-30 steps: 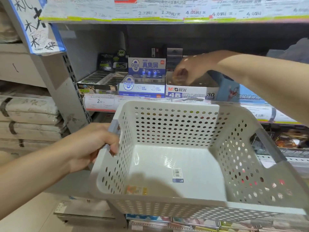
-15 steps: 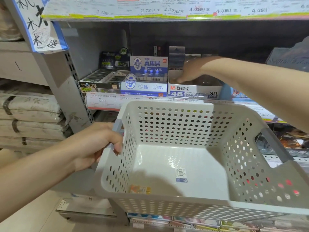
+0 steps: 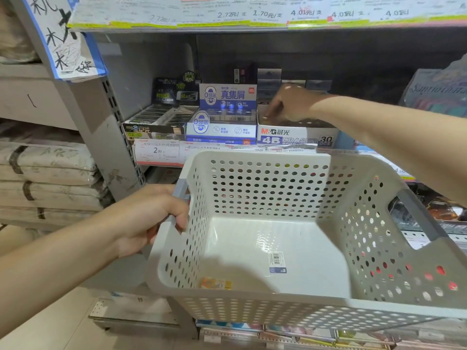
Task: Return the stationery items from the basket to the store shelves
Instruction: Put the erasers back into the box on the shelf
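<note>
Left hand grip clamped on grey handle of white basket. One small orange item lies inside basket's near-left corner. Right hand over eraser box behind basket; grip state unclear.

Grey metal shelving upright, price-tag strips overhead, folded bedding stacks left, pale floor.

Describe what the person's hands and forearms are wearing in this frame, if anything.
Both are bare. The left hand and the right hand show no gloves, rings or watch, and no sleeve covers either forearm as far as the frame reaches. No markings, bandages or bracelets show, though the right hand is slightly blurred.
</note>
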{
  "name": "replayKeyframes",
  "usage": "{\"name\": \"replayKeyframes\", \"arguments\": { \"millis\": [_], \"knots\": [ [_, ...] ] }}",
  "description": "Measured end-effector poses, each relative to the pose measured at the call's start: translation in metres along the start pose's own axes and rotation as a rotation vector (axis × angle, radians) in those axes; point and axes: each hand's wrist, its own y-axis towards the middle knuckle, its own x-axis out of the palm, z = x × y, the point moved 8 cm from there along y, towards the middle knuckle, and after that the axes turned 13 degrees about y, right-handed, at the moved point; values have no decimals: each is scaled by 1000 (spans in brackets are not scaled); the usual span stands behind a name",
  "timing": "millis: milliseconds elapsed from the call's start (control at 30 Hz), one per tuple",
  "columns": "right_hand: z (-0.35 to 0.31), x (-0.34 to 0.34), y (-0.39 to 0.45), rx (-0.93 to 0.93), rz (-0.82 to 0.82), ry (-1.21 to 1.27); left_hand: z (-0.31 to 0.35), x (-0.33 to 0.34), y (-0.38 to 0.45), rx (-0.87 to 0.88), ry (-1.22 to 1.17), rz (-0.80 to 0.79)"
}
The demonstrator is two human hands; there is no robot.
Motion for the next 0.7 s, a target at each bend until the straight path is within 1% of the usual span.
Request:
{"name": "replayKeyframes", "arguments": {
  "millis": [133,233,300,367,433,467,500,533,567,600,700],
  "knots": [
    [-2,3,-1,-20,44,9,2,0,-2,18,-7,-12],
    [-5,3,-3,-15,7,-45,2,-1,-4,5,-12,3],
    [-12,-4,-8,-32,23,-56,2,-3,-7,-13,-1,18],
    [-29,-15,-22,-125,131,-7,4,-3,-9,-25,1,31],
    [-54,-20,-50,-271,272,140,4,-4,-10,-31,-2,38],
    [-67,-17,-67,-353,314,208,4,-4,-10,-32,-9,39],
    [-78,-9,-83,-416,314,247,3,-4,-11,-34,-16,38],
    [-86,5,-96,-450,270,262,2,-3,-11,-35,-22,35],
    [-92,23,-106,-448,183,252,2,-3,-10,-37,-22,34],
    [-95,45,-114,-419,66,211,1,-3,-9,-37,-19,32],
    [-96,118,-138,-316,-372,3,-1,-1,-5,-22,-24,24]
  ]
}}
